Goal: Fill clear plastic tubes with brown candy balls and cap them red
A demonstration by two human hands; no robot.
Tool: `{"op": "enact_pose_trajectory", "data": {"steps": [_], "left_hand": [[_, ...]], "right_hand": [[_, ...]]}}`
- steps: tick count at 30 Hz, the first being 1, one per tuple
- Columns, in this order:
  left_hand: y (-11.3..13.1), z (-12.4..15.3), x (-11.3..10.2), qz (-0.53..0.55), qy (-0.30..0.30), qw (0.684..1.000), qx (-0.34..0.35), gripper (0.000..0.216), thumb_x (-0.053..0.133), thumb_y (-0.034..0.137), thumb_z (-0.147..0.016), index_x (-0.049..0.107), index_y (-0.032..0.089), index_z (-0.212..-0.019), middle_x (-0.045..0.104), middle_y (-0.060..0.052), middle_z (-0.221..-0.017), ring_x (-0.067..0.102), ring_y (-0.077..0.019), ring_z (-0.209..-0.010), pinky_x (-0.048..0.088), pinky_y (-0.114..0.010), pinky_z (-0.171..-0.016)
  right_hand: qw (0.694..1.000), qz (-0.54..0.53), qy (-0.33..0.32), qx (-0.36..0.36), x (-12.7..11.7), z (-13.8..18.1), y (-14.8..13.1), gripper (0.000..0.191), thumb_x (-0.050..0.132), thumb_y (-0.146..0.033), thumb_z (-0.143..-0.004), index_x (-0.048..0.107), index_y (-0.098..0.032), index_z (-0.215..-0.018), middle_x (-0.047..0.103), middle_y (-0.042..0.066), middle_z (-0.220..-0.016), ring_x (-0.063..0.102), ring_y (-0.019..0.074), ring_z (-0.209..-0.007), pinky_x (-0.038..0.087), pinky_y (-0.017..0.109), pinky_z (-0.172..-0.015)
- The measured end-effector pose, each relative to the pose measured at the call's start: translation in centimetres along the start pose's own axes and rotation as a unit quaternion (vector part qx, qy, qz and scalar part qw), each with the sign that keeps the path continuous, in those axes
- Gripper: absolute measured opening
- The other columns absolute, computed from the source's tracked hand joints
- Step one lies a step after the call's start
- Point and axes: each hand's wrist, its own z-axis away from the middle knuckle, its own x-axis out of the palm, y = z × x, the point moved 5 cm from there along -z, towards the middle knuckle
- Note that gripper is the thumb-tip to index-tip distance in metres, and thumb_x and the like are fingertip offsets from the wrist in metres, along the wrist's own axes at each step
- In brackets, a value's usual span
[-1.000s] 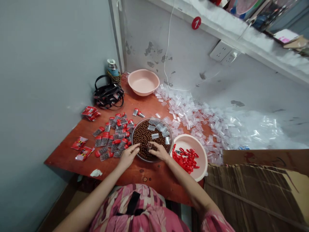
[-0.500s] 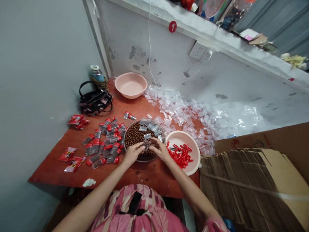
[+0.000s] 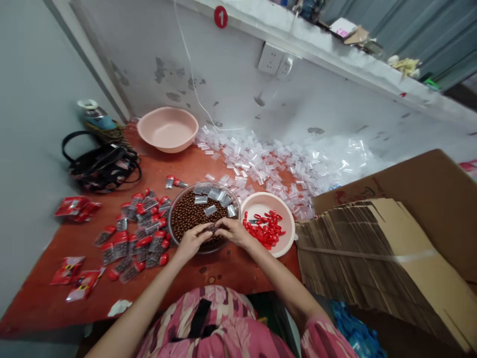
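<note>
Over the near side of a round bowl (image 3: 170, 218) of small brown balls (image 3: 186, 213), my left hand (image 3: 193, 241) and my right hand (image 3: 235, 231) meet fingertip to fingertip. Pinched between them is a small clear plastic container (image 3: 211, 228), mostly hidden by the fingers. Several flat clear containers (image 3: 210, 211) lie on the balls toward the bowl's back and right. Right of the bowl, a pale pink basin (image 3: 287, 242) holds loose red caps (image 3: 265, 230). To the left lies a pile of filled containers with red caps (image 3: 143, 227).
Clear plastic pieces (image 3: 257, 159) spread along the wall behind. An empty pink basin (image 3: 167, 132), a black handbag (image 3: 104, 166) and a blue flask (image 3: 95, 115) stand back left. Red packets (image 3: 84, 284) lie on the left. Flattened cardboard (image 3: 346, 248) is stacked on the right.
The view has swung right, so the table contents sit further left. My hands have drawn closer together around the clear container, hiding more of it.
</note>
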Motion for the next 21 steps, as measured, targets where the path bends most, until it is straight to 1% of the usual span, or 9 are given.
{"op": "enact_pose_trajectory", "data": {"steps": [2,4,8,10,12,15,17,19,21], "left_hand": [[-0.8,-0.1,-0.2,-0.007,0.0,1.0,-0.012,0.04,0.054,0.04,-0.07,0.059,0.016,-0.102,0.062,-0.007,-0.104,0.057,-0.0216,-0.092,0.044,-0.037,-0.084],[-1.3,-0.2,-0.6,-0.037,0.009,0.999,-0.004,0.04,0.055,0.04,-0.069,0.06,0.016,-0.101,0.062,-0.008,-0.103,0.057,-0.0217,-0.094,0.042,-0.037,-0.087],[-1.5,-0.6,-1.0,-0.122,0.018,0.992,0.041,0.035,0.055,0.041,-0.069,0.062,0.019,-0.096,0.062,-0.007,-0.103,0.055,-0.022,-0.097,0.038,-0.038,-0.091],[-1.4,-0.6,-0.9,-0.139,0.012,0.989,0.055,0.034,0.053,0.041,-0.071,0.061,0.021,-0.096,0.061,-0.006,-0.104,0.055,-0.0214,-0.097,0.037,-0.038,-0.092],[-1.4,-0.7,-0.7,-0.135,0.011,0.989,0.054,0.034,0.052,0.042,-0.072,0.06,0.022,-0.098,0.061,-0.006,-0.105,0.054,-0.0208,-0.098,0.037,-0.037,-0.092],[-1.5,-0.9,-0.3,-0.12,0.015,0.992,0.044,0.034,0.052,0.042,-0.072,0.06,0.022,-0.099,0.061,-0.005,-0.105,0.054,-0.021,-0.098,0.037,-0.037,-0.092],[-1.7,-1.1,-0.3,-0.109,0.024,0.993,0.033,0.035,0.053,0.042,-0.071,0.06,0.022,-0.098,0.06,-0.005,-0.106,0.054,-0.0213,-0.099,0.036,-0.037,-0.093],[-2.1,-1.3,-0.8,-0.094,0.052,0.994,0.012,0.036,0.055,0.042,-0.069,0.061,0.02,-0.098,0.061,-0.005,-0.106,0.053,-0.0214,-0.1,0.035,-0.037,-0.094],[-2.6,-1.3,-1.3,-0.069,0.085,0.994,-0.025,0.04,0.057,0.043,-0.067,0.06,0.018,-0.098,0.061,-0.006,-0.104,0.054,-0.0221,-0.099,0.036,-0.037,-0.094]], "right_hand": [[1.0,0.01,0.016,0.018,0.3,0.0,0.4,0.023,0.055,-0.036,-0.074,0.056,-0.016,-0.087,0.059,0.0,-0.075,0.054,0.0092,-0.067,0.041,0.019,-0.064],[0.999,0.02,0.02,0.019,0.7,0.1,0.7,0.024,0.053,-0.037,-0.076,0.055,-0.017,-0.089,0.06,0.0,-0.077,0.054,0.0089,-0.068,0.041,0.018,-0.065],[0.997,0.067,-0.02,-0.042,1.6,0.0,0.4,0.024,0.046,-0.031,-0.081,0.052,-0.02,-0.101,0.059,0.002,-0.097,0.054,0.01,-0.09,0.039,0.019,-0.078],[0.995,0.081,-0.031,-0.042,1.8,0.0,0.7,0.023,0.045,-0.031,-0.081,0.052,-0.021,-0.101,0.059,0.002,-0.099,0.053,0.0102,-0.092,0.038,0.019,-0.08],[0.997,0.068,-0.018,-0.019,1.6,0.0,1.3,0.023,0.048,-0.035,-0.08,0.054,-0.021,-0.096,0.061,0.001,-0.093,0.055,0.01,-0.085,0.04,0.019,-0.076],[0.999,0.023,0.029,0.021,1.1,0.3,2.4,0.023,0.053,-0.038,-0.076,0.057,-0.021,-0.09,0.062,-0.001,-0.085,0.057,0.0094,-0.076,0.042,0.018,-0.071],[0.997,-0.006,0.058,0.057,0.8,0.7,3.2,0.024,0.053,-0.039,-0.075,0.058,-0.022,-0.091,0.063,-0.002,-0.083,0.058,0.0089,-0.072,0.043,0.018,-0.068],[0.992,-0.035,0.079,0.094,0.4,1.2,3.9,0.027,0.051,-0.04,-0.076,0.058,-0.023,-0.095,0.063,-0.002,-0.078,0.058,0.0086,-0.068,0.044,0.017,-0.065],[0.989,-0.056,0.078,0.109,0.4,1.8,4.4,0.027,0.05,-0.04,-0.077,0.058,-0.023,-0.096,0.063,-0.002,-0.075,0.058,0.0086,-0.065,0.044,0.017,-0.063]]}}
